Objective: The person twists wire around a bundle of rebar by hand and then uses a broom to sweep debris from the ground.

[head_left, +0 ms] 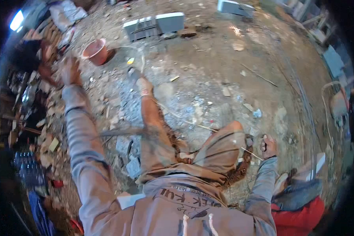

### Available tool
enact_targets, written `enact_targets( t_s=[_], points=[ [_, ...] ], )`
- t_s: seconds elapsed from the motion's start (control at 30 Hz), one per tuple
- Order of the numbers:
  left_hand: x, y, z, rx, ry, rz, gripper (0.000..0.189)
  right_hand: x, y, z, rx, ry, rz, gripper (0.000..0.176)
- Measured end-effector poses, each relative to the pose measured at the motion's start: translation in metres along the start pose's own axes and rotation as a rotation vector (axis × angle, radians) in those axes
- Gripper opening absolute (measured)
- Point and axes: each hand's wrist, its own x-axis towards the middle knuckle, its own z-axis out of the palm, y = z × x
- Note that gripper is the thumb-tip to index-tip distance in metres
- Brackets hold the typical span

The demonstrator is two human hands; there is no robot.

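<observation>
My left hand [70, 70] is stretched out at the upper left, blurred by motion, beside an orange bucket [96, 52] on the rubble ground. Whether it holds anything is too smeared to tell. To the right of my bent knee, my right hand [268, 146] is closed into a fist, and what it may grip is hidden. A thin pale stick or cord [185, 121] runs across the ground between my legs, and a thin piece of similar look [252, 153] ends near my right hand.
Light blocks [170, 23] stand at the top, with another block [236, 8] further right. Another person's arm [46, 70] is at the left, near my left hand. Red cloth [301, 216] lies at the lower right. Stones and debris cover the ground.
</observation>
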Motion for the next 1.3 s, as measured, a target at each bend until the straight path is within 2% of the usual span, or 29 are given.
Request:
enact_targets(
  t_s=[0.03,0.07,0.13,0.17,0.2,0.23,0.27,0.33,0.37,0.4,0.43,0.47,0.57,0.6,0.63,0.67,0.73,0.77,0.8,0.87,0.9,0.93,1.0,1.07,1.13,1.17,1.2,1.27,1.3],
  points=[
    [-0.002,0.031,-0.017,0.089,0.096,0.027,0.031,0.021,0.019,-0.002,-0.027,0.148,-0.014,0.013],
    [-0.019,0.054,-0.031,-0.325,0.073,-0.006,0.030,0.040,0.038,-0.005,-0.060,0.291,-0.018,0.014],
    [-0.053,0.101,-0.059,-1.263,0.093,-0.086,0.038,0.059,0.067,-0.010,-0.142,0.111,0.085,0.016],
    [-0.084,0.092,-0.041,-1.137,-0.008,-0.280,0.043,0.066,0.069,0.001,-0.608,0.161,0.042,0.018],
    [-0.116,0.091,-0.053,-0.759,-0.168,-0.369,0.042,0.075,0.069,0.010,-1.073,0.209,-0.037,0.021],
    [-0.155,0.078,-0.032,-0.741,-0.251,-0.428,0.040,0.091,0.092,-0.001,-0.983,0.313,-0.106,0.020],
    [-0.195,0.066,-0.010,-0.718,-0.335,-0.485,0.038,0.108,0.110,-0.021,-0.993,0.299,-0.112,0.020],
    [-0.252,0.048,0.012,-0.726,-0.462,-0.551,0.038,0.145,0.139,-0.068,-1.213,0.231,-0.006,0.027],
    [-0.270,0.047,0.010,-0.788,-0.494,-0.579,0.038,0.166,0.153,-0.095,-1.215,0.284,0.121,0.029],
    [-0.276,0.050,0.011,-0.788,-0.509,-0.595,0.038,0.156,0.137,-0.080,-1.234,0.281,0.130,0.029],
    [-0.283,0.054,0.014,-0.798,-0.523,-0.598,0.038,0.146,0.117,-0.067,-1.478,0.274,0.115,0.028],
    [-0.288,0.059,0.017,-0.811,-0.535,-0.601,0.037,0.135,0.092,-0.038,-1.721,0.261,0.097,0.028],
    [-0.292,0.074,0.046,-0.832,-0.704,-0.562,0.036,0.145,0.050,0.026,-1.750,0.298,0.036,0.030],
    [-0.292,0.089,0.052,-0.848,-0.711,-0.547,0.036,0.150,0.049,0.043,-1.529,0.250,-0.295,0.033],
    [-0.290,0.104,0.052,-0.919,-0.763,-0.534,0.036,0.140,0.024,0.104,-1.588,0.145,-0.298,0.039],
    [-0.286,0.118,0.048,-0.990,-0.816,-0.523,0.037,0.143,0.024,0.138,-1.563,0.105,-0.510,0.035],
    [-0.290,0.141,0.053,-0.905,-0.843,-0.443,0.040,0.118,0.010,0.245,-1.421,-0.146,-0.691,0.032],
    [-0.284,0.153,0.047,-0.847,-0.892,-0.417,0.041,0.119,0.021,0.280,-1.414,-0.241,-0.874,0.034],
    [-0.278,0.163,0.039,-0.788,-0.939,-0.394,0.042,0.103,0.019,0.323,-1.353,-0.408,-0.836,0.034],
    [-0.279,0.174,0.044,-0.886,-0.905,-0.354,0.042,0.095,0.046,0.376,-1.345,-0.572,-0.848,0.033],
    [-0.277,0.178,0.048,-0.979,-0.865,-0.301,0.042,0.083,0.052,0.397,-1.456,-0.649,-0.715,0.032],
    [-0.273,0.182,0.050,-0.981,-0.864,-0.308,0.042,0.074,0.055,0.411,-1.563,-0.724,-0.574,0.030],
    [-0.263,0.191,0.054,-1.114,-0.824,-0.112,0.042,0.072,0.068,0.421,-1.564,-0.804,-0.514,0.030],
    [-0.263,0.200,0.066,-1.144,-0.889,-0.081,0.043,0.068,0.068,0.424,-1.558,-0.872,-0.449,0.031],
    [-0.263,0.211,0.067,-1.161,-0.911,-0.066,0.041,0.059,0.055,0.426,-1.062,-0.754,0.177,0.034],
    [-0.259,0.216,0.065,-1.015,-0.887,0.008,0.039,0.062,0.054,0.419,-0.888,-0.762,0.266,0.036],
    [-0.257,0.218,0.065,-1.022,-0.885,0.016,0.039,0.063,0.052,0.414,-0.889,-0.753,0.262,0.036],
    [-0.251,0.219,0.062,-1.239,-0.904,-0.003,0.037,0.064,0.044,0.406,-0.720,-0.815,0.433,0.036],
    [-0.244,0.218,0.054,-1.262,-0.915,0.053,0.037,0.059,0.040,0.405,-0.776,-0.835,0.328,0.029]
  ],
)
